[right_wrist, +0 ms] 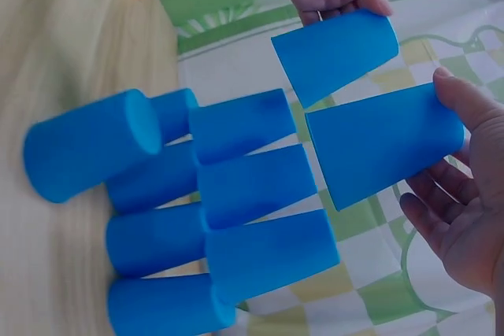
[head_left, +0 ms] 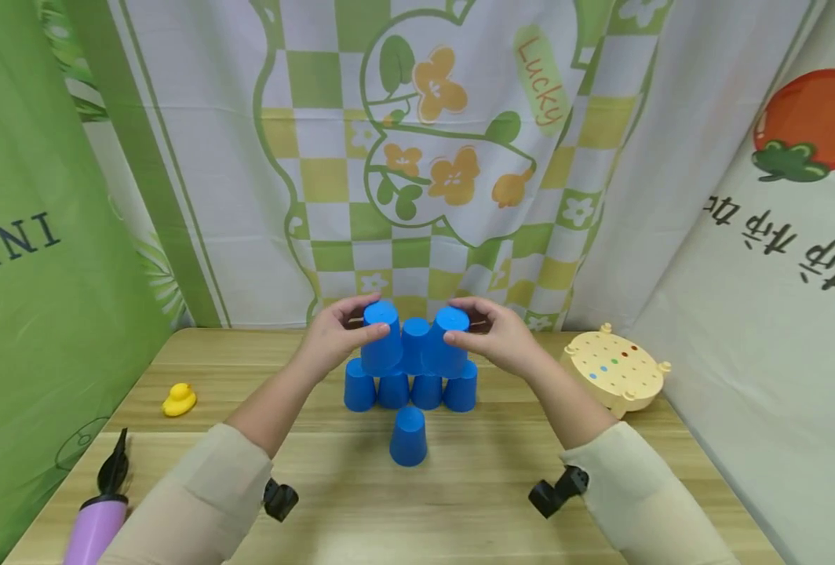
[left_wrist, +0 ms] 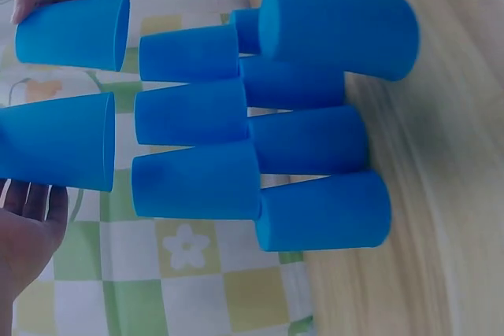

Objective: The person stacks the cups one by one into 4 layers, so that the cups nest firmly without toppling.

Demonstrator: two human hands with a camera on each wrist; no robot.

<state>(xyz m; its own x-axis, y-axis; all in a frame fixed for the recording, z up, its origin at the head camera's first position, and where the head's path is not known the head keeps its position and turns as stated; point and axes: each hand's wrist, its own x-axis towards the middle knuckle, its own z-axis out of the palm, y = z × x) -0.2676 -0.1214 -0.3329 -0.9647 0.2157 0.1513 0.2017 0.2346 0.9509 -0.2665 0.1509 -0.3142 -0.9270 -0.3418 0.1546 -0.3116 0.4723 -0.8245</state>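
Note:
My left hand grips an upside-down blue cup, thumb on the near side and fingers round the back. A second blue cup is held the same way by my right hand. Both cups hang just above a stack of matching cups, side by side with a small gap. In the left wrist view the stack shows a lower row with several cups and an upper row of three, all mouth down. One more blue cup stands alone in front of the stack.
On the wooden table, a yellow rubber duck sits at the left, with a purple hand pump nearer me. A round cream pegged board stands back right. Behind the table hangs a patterned curtain.

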